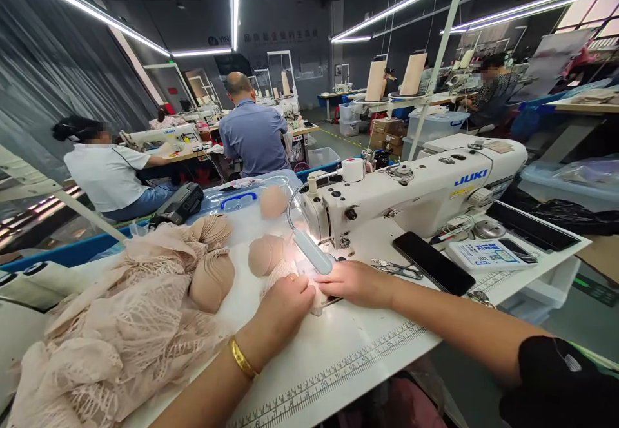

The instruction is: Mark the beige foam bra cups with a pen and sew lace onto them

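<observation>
Lace piece (294,280), pale beige, is lying flat on the white desk (348,350) just in front of the sewing machine (411,196), under the bright glow of its small lamp (312,251). The left hand (285,305) is resting on the near edge of the lace piece, knuckles up and fingers curled down onto the fabric; whether they are pinching it or only pressing it cannot be told. A gold bangle (242,358) is sitting on that wrist. The right hand (355,283) is lying flat beside it, fingers stretched out together toward the needle area, pressing the same piece against the desk and gripping nothing that shows. A padded cup (265,254) is standing just behind the lace piece, and two more cups (213,263) are lying to the left, touching a large heap of lace (120,325) that is spilling over the desk's left side. Small snips (396,268) are lying near the right hand, with a black phone (432,262) just beyond them and a control panel (483,254) further right. A printed ruler (338,370) is running along the desk's near edge. Farther back, a person in white (109,173) and a person in blue (254,135) are sitting at other machines.
</observation>
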`<state>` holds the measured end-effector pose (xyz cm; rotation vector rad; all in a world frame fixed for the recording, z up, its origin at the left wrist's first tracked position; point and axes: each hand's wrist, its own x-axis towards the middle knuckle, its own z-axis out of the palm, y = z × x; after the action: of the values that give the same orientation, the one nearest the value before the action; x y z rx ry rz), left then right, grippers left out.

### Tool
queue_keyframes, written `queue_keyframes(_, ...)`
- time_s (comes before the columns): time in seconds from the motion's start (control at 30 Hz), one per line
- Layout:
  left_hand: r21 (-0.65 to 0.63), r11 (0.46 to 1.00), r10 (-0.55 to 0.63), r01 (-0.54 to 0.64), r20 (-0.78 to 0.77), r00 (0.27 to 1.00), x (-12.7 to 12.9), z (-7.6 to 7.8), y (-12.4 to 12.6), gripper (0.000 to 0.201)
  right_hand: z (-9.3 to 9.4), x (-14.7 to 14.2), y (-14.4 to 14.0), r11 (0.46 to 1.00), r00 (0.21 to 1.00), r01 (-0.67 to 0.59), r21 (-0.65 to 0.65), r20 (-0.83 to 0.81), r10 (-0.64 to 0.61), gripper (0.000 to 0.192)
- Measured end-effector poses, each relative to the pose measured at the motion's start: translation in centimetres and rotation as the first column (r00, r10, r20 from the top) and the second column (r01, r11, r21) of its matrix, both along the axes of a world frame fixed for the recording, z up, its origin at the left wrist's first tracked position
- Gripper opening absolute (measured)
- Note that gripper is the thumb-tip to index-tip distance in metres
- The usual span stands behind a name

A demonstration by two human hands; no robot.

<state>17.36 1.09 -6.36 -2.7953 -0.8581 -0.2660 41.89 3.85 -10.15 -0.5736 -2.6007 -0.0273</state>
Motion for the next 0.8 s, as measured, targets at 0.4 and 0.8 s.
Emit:
queue_keyframes(0.4, 0.012, 0.999, 0.041, -0.044, 0.188, 0.981, 0.9, -2.0, 0.3, 0.027, -0.6, 1.2, -0.2, 0.989, 0.993, 0.114, -0.098, -0.03, -0.118, 0.028)
queue_keyframes(0.8, 0.012, 0.998, 0.056, -0.061, 0.241, 0.969, 2.0, -2.1, 0.4, 0.024, -0.5, 1.5, 0.0, 0.975, 0.988, 0.153, -0.163, -0.002, -0.155, 0.026)
